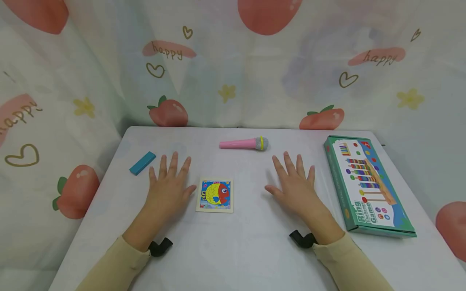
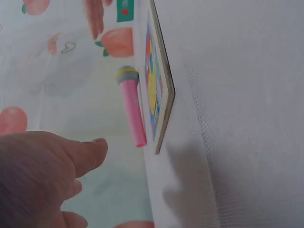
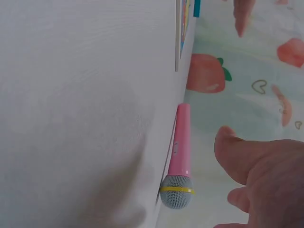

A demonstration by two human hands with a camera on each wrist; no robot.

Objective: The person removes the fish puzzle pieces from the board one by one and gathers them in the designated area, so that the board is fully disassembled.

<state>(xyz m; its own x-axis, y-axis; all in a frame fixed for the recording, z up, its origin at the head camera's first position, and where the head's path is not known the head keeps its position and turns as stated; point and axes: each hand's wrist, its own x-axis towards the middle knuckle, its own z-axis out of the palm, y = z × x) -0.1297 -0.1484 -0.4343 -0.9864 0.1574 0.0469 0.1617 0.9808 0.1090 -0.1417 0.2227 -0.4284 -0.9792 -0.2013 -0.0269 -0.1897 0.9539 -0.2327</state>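
Observation:
My left hand (image 1: 168,190), fingers straight and spread, is held palm down over the white table, its thumb tip close to the left edge of a square fish puzzle (image 1: 215,196). Just beyond its fingertips, to the left, lies a blue rectangular block (image 1: 142,163). My right hand (image 1: 296,188) is spread the same way, right of the puzzle, and holds nothing. A pink toy microphone (image 1: 238,144) with a grey head and yellow band lies on its side at the back, between the two hands. Both wrist views show the microphone (image 2: 131,109) past the thumb.
A green "Ring Challenge Game" box (image 1: 369,186) lies flat along the table's right side, near my right hand. A fruit-printed curtain (image 1: 247,72) hangs behind the table (image 1: 240,250) and at its sides. Black bands with stubs sit at both wrists.

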